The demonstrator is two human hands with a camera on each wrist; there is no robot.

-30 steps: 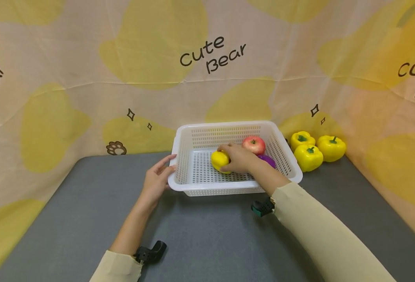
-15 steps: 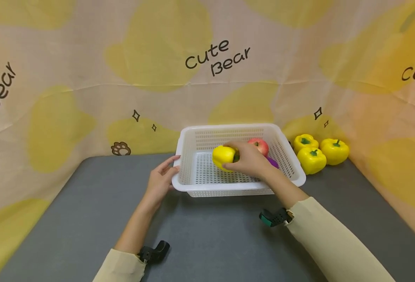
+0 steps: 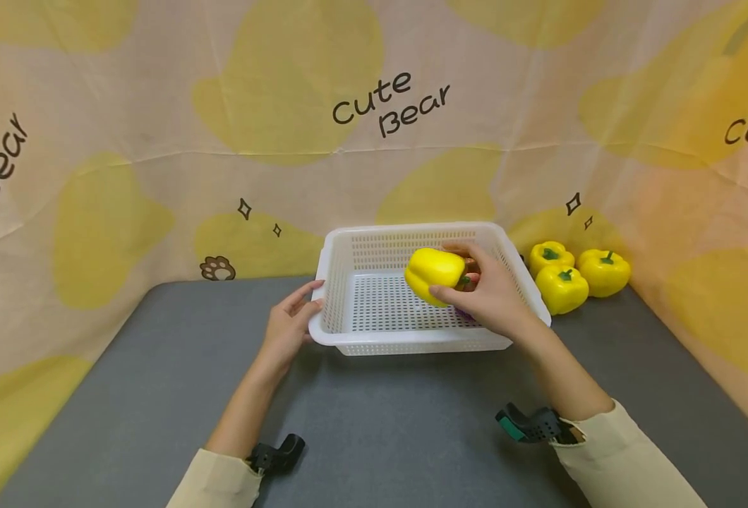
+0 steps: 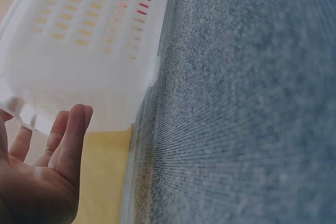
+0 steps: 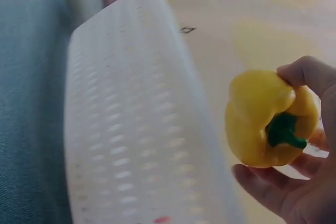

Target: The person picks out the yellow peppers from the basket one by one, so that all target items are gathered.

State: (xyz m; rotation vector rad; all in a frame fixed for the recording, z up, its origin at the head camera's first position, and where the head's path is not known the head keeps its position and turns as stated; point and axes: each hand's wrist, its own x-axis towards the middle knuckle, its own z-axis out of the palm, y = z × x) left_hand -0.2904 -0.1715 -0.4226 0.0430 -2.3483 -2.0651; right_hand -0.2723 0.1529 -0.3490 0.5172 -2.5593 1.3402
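In the head view my right hand (image 3: 495, 293) holds a yellow bell pepper (image 3: 432, 275) over the white plastic basket (image 3: 412, 339). Its thumb and fingers grip the stem end, and the green stem (image 5: 284, 130) shows between them in the right wrist view. My left hand (image 3: 287, 326) holds the basket's left rim, with some fingertips on top of the rim and others below it, against the outer wall in the left wrist view. Inside the basket, the right hand covers a red apple and most of a rounded purple thing (image 3: 464, 315).
Three more yellow bell peppers (image 3: 561, 288) stand in a group on the grey table (image 3: 374, 423), just right of the basket. A printed cloth backdrop (image 3: 272, 106) rises behind the table and along both sides.
The right hand has lifted the bell pepper off the basket floor and carried it up and to the right, now hiding the apple. The left hand has stayed on the rim.
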